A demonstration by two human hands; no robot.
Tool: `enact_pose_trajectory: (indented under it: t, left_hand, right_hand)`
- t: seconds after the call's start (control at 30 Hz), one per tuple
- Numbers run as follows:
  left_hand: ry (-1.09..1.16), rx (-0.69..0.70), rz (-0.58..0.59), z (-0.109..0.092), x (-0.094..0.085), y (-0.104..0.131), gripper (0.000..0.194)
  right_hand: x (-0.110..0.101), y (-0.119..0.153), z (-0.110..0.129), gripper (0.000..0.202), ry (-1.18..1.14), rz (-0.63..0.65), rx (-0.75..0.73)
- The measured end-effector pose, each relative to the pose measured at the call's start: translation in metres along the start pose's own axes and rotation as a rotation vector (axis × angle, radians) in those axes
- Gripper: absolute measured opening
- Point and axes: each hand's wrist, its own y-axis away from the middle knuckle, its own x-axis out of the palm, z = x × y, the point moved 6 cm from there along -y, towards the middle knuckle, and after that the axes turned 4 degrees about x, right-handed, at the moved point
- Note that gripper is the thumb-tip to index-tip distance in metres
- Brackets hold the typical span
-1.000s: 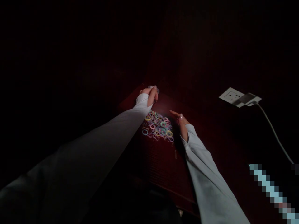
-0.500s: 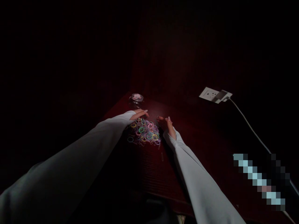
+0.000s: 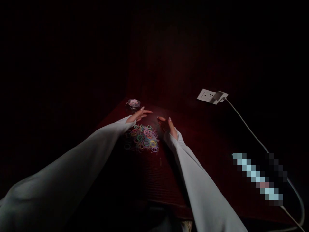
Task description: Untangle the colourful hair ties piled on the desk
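Observation:
A loose heap of small coloured bands and rings lies on the dark red table. My left hand is above the heap's far left edge, fingers stretched to the right, holding nothing. Beyond the heap's right side is my right hand, its thumb and fingers apart and nothing between them. Just behind my left hand stands a round jar with a pink pattern on its lid. One single band lies nearer to me, apart from the heap.
At the right is a white wall socket with a plugged-in adapter. Its white cable runs down to the lower right, past a pixelated bright object. The surroundings are very dark.
My left hand has lifted off the heap's far edge and its fingers have spread. My right hand has opened a little more. The whole view has shifted, moving things slightly left.

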Motion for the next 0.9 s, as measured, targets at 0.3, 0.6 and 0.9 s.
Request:
enact_pose_trajectory:
  t: [0.3, 0.6, 0.9]
  left_hand:
    - [-0.27, 0.141, -0.128, -0.003, -0.029, -0.002, 0.058]
    - [-0.416, 0.255, -0.182, -0.002, -0.036, 0.004, 0.048]
    - [-0.565, 0.272, -0.062, 0.003, -0.021, 0.007, 0.043]
  right_hand:
    - [-0.038, 0.002, 0.015, 0.043, 0.475, -0.094, -0.149]
    - [-0.004, 0.018, 0.014, 0.025, 1.002, 0.05, -0.334]
    - [0.022, 0.028, 0.019, 0.034, 0.776, 0.176, -0.391]
